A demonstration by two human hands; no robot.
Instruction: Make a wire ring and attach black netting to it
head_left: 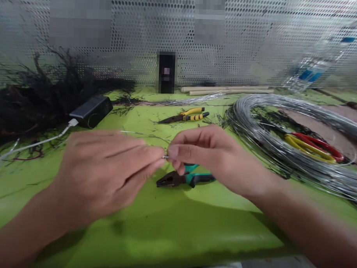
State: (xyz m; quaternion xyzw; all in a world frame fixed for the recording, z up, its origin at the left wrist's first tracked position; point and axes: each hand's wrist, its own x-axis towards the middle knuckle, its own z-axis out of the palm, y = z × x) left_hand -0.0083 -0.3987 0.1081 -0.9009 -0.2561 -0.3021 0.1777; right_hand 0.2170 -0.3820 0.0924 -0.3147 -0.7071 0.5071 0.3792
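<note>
And it's a pinch from both sides: the thin silver metal wire sits right between the hands, right hand nipping it at thumb and fingertips, left hand closed on it too! Teal-and-black-handled pliers lie just below on the lime-green tabletop, perforated grey metal panel behind.

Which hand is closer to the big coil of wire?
Right. The right hand is just left of the wire coil; the left hand is farther left, beyond the right one.
</note>
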